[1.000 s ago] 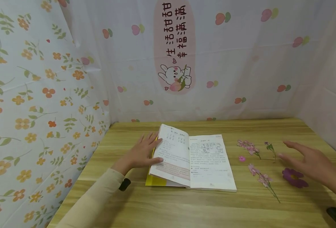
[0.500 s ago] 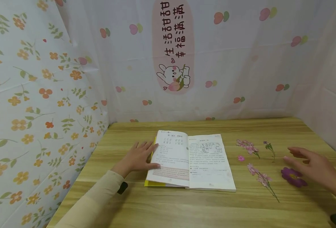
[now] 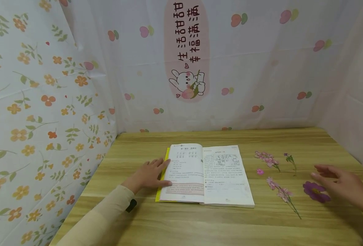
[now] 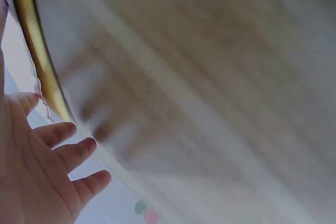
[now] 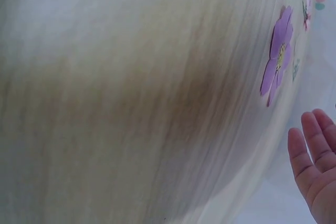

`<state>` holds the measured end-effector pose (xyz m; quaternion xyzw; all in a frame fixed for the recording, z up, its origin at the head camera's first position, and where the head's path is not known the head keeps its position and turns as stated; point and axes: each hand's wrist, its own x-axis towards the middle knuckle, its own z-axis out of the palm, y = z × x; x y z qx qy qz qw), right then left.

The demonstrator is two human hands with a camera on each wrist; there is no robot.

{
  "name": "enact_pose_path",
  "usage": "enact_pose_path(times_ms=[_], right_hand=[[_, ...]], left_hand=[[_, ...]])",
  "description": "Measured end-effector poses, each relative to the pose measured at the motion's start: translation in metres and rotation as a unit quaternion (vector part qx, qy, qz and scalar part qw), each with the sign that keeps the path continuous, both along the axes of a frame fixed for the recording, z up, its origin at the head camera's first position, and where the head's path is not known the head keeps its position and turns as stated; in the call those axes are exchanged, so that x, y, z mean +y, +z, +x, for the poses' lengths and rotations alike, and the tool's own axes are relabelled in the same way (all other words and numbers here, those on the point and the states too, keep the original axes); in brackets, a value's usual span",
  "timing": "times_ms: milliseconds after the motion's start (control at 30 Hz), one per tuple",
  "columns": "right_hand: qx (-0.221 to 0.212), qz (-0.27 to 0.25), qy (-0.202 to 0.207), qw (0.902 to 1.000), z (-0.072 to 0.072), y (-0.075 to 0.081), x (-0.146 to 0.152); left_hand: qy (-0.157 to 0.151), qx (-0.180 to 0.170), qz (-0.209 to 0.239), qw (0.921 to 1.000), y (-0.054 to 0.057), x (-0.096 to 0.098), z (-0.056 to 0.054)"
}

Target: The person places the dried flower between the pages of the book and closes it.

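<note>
An open book (image 3: 227, 177) with a yellow cover lies on the wooden table. My left hand (image 3: 147, 176) rests at its left edge, thumb and forefinger touching the left page, the other fingers spread; the left wrist view shows this hand (image 4: 42, 166) beside the yellow cover edge. Over the table at the right hovers my right hand (image 3: 342, 184), fingers fairly straight and holding nothing. Just left of it lies a large purple flower (image 3: 316, 192), also visible in the right wrist view as a flat purple bloom (image 5: 278, 53) apart from the fingers.
Between book and right hand lie a pink flower sprig (image 3: 267, 159), a lower pink sprig (image 3: 283, 194), a small magenta blossom (image 3: 260, 172) and a thin purple-tipped stem (image 3: 289, 160). Patterned cloth (image 3: 249, 68) hangs behind the wooden table (image 3: 181, 223).
The book's left page has settled from raised to nearly flat, and my left hand has lowered slightly with it. My right hand has shifted a little right and down.
</note>
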<state>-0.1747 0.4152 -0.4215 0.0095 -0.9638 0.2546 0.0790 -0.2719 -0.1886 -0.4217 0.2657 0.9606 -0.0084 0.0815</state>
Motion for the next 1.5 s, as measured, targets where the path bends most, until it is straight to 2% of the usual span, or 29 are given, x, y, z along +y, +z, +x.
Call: enact_pose_path(times_ms=[167, 300, 567, 733, 967, 1300, 1500], right_hand=[[-0.015, -0.006, 0.002, 0.9999, 0.006, -0.002, 0.004], [-0.021, -0.018, 0.012, 0.9996, 0.008, -0.005, 0.008], [-0.036, -0.016, 0.007, 0.9992, 0.004, -0.012, 0.013], [-0.051, -0.022, 0.0, 0.9985, 0.003, -0.013, 0.013], [-0.084, -0.033, -0.009, 0.9959, 0.0, -0.016, 0.019], [-0.053, -0.032, -0.014, 0.998, -0.001, -0.031, 0.028], [-0.057, -0.03, -0.012, 0.9979, 0.002, -0.034, 0.028]], left_hand=[[0.008, -0.002, -0.009, 0.9999, -0.006, 0.002, 0.0], [0.004, -0.002, 0.001, 1.0, -0.008, 0.002, 0.001], [0.01, -0.023, 0.018, 0.9995, -0.002, 0.002, 0.003], [0.014, -0.018, 0.013, 0.9997, -0.001, 0.003, 0.002], [0.015, -0.004, 0.012, 0.9998, -0.008, 0.0, 0.001], [0.009, -0.002, 0.011, 0.9999, -0.008, 0.001, 0.002], [0.008, 0.0, 0.01, 0.9999, -0.01, 0.002, 0.002]])
